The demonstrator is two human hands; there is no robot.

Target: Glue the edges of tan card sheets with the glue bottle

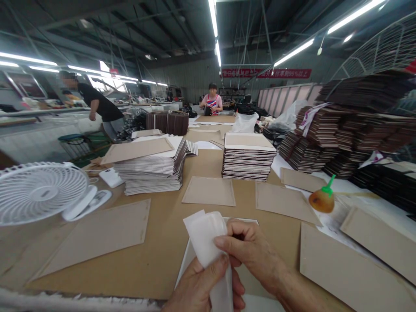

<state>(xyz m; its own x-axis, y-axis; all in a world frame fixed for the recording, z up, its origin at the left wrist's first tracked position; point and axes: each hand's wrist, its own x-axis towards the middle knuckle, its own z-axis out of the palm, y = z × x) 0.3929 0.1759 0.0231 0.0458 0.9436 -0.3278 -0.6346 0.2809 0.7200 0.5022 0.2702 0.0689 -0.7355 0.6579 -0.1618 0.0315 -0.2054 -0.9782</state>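
Note:
Near the table's front edge, my left hand (208, 281) is wrapped round a bundle of thin white, translucent strips (206, 236), thumb on top. The upper end of the bundle curls over. My right hand (247, 247) pinches the right side of the same strips between thumb and fingers; its other fingers are curled and partly hidden. Beneath both hands lies a flat board with a white edge (186, 261), mostly covered by them. Just beyond, a grey-beige board (209, 190) rests on the brown tabletop (165, 242).
Stacks of boards stand at left (152, 169) and right (248, 160). A white fan (42, 193) is at far left. A round amber bottle with a green nozzle (321, 200) sits among loose boards on the right. Two people are farther back.

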